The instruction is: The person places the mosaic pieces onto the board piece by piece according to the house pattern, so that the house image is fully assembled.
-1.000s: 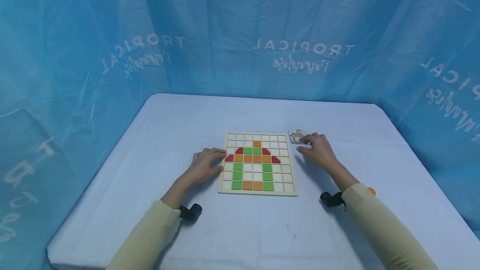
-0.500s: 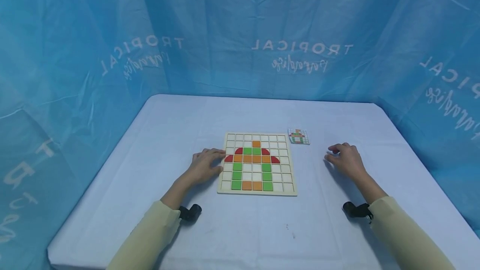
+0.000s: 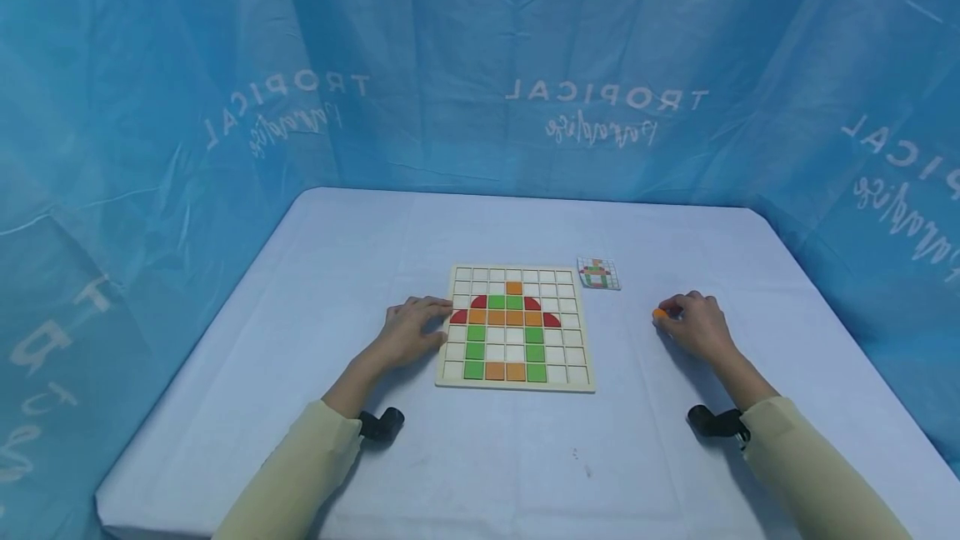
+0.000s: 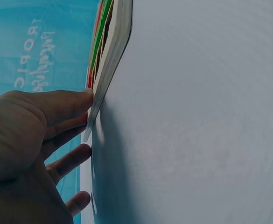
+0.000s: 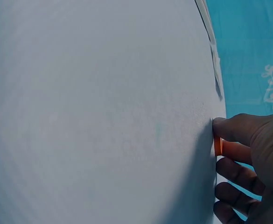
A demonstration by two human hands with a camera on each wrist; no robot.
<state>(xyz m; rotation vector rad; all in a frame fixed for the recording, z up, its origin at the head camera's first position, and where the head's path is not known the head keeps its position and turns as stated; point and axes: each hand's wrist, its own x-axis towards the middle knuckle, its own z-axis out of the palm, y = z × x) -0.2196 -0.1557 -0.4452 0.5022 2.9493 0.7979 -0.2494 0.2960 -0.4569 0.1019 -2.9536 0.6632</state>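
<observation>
A square wooden grid board (image 3: 570, 332) lies mid-table, with green, orange and red tiles forming a picture among white squares. My left hand (image 3: 408, 332) rests at its left edge, fingers spread. In the left wrist view the thumb (image 4: 71, 103) touches the board's side (image 4: 109, 70). To the right of the board, my right hand (image 3: 697, 325) pinches a small orange tile (image 3: 660, 314) between thumb and fingers. The right wrist view shows this orange tile (image 5: 217, 145) edge-on at the table surface, partly hidden by the fingers.
A small pattern card (image 3: 597, 273) lies by the board's top right corner, printed with a similar coloured picture. The white-covered table (image 3: 360, 232) has rounded corners. Blue printed curtains (image 3: 465, 57) hang behind and at both sides. Black cameras (image 3: 382, 425) sit on both wrists.
My right hand has left the pattern card, moved right and taken hold of the orange tile. The left hand and the board have stayed in place.
</observation>
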